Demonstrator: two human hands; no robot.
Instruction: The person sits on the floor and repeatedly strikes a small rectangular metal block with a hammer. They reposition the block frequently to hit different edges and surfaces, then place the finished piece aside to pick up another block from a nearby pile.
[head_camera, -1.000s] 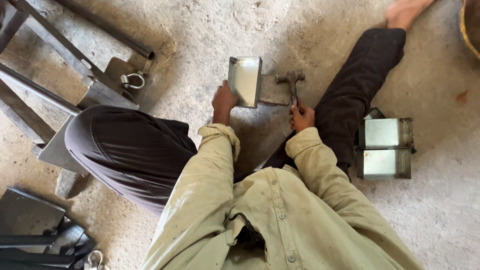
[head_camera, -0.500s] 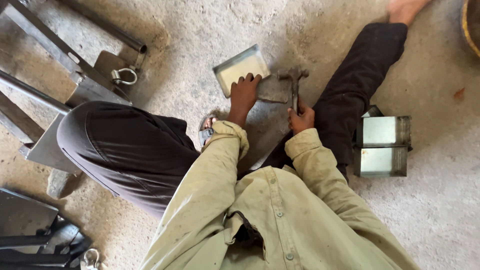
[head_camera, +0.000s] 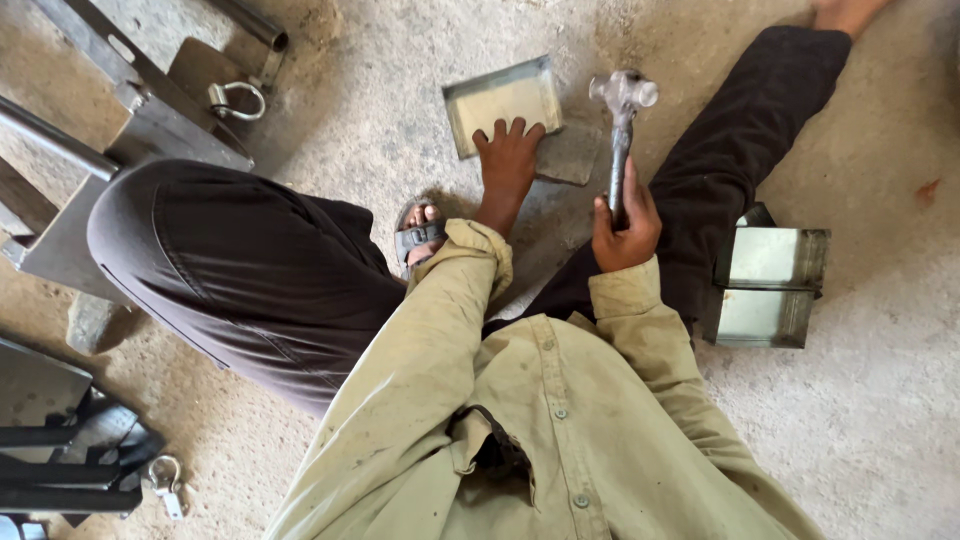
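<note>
A shallow sheet-metal tray (head_camera: 497, 100) lies flat on the concrete floor, partly over a grey metal block (head_camera: 568, 155). My left hand (head_camera: 508, 162) presses down on the tray's near edge, fingers spread. My right hand (head_camera: 625, 225) grips the handle of a metal hammer (head_camera: 621, 110), whose head is raised to the right of the tray, above the block. I sit on the floor with my legs spread around the work.
Two finished metal trays (head_camera: 770, 285) are stacked by my right leg. A steel frame with a plate and ring (head_camera: 232, 95) stands at upper left. Dark metal parts (head_camera: 70, 450) and a padlock (head_camera: 168, 485) lie at lower left. My sandalled foot (head_camera: 420, 232) rests near the tray.
The tray went from standing on edge to lying flat under my left hand. My right hand lifted the hammer so its head is raised beside the tray.
</note>
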